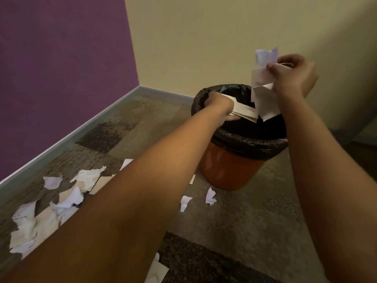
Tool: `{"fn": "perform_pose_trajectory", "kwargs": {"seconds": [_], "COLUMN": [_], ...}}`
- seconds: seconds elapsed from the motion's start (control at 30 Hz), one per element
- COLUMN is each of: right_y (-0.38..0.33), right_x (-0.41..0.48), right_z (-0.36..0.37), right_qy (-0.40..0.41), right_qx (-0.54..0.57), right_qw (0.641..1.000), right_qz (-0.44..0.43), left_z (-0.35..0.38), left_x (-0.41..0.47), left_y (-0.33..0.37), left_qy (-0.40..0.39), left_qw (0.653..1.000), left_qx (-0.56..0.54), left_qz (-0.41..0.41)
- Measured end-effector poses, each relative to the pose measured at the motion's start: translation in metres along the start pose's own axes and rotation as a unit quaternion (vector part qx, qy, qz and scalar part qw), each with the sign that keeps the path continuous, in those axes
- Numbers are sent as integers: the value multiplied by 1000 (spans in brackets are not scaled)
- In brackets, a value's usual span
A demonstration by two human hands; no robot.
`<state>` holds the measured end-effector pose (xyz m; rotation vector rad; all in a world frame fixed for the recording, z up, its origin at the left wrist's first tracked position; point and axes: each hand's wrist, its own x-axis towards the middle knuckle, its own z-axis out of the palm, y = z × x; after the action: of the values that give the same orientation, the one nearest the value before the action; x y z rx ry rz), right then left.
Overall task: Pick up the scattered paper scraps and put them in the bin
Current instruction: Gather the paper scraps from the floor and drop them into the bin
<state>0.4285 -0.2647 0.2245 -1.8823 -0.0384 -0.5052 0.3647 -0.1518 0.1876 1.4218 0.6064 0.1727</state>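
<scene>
The left hand (pixel 219 104) reaches over the mouth of the orange bin (pixel 228 170). Its fingers grip a flat stack of paper scraps (pixel 245 113) that juts out just past them, inside the rim of the black liner (pixel 255 145). The right hand (pixel 293 76) is higher, its fingers (pixel 291 58) curled tight on crumpled white scraps (pixel 263 94) that hang below them toward the opening. Loose scraps (pixel 67 198) lie on the carpet (pixel 244 225), well below both sets of fingers, near the purple wall (pixel 61 68).

No legible text, even on paper scraps (pixel 53 181)
</scene>
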Motion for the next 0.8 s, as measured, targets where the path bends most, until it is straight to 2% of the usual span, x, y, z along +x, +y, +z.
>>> {"fn": "perform_pose_trajectory", "kwargs": {"seconds": [0.13,0.27,0.33,0.47,0.6,0.8], "right_y": [9,19,26,42,53,64], "right_x": [8,11,10,8,8,-5], "right_z": [3,15,21,32,42,50], "right_qy": [7,-19,-33,-71,-117,-212], "right_qx": [-63,-88,-108,-148,-190,-295], "right_qw": [998,996,993,986,975,931], "right_qz": [-22,-23,-22,-24,-7,-27], "left_z": [7,7,6,3,-3,-14], "left_x": [5,11,14,15,16,11], "left_y": [-3,-13,-18,-18,-20,-26], "left_qy": [-29,-78,-82,-42,-13,24], "left_qw": [998,985,984,990,994,995], "left_qx": [22,119,140,136,101,68], "left_qz": [-60,-93,-69,-13,35,76]}}
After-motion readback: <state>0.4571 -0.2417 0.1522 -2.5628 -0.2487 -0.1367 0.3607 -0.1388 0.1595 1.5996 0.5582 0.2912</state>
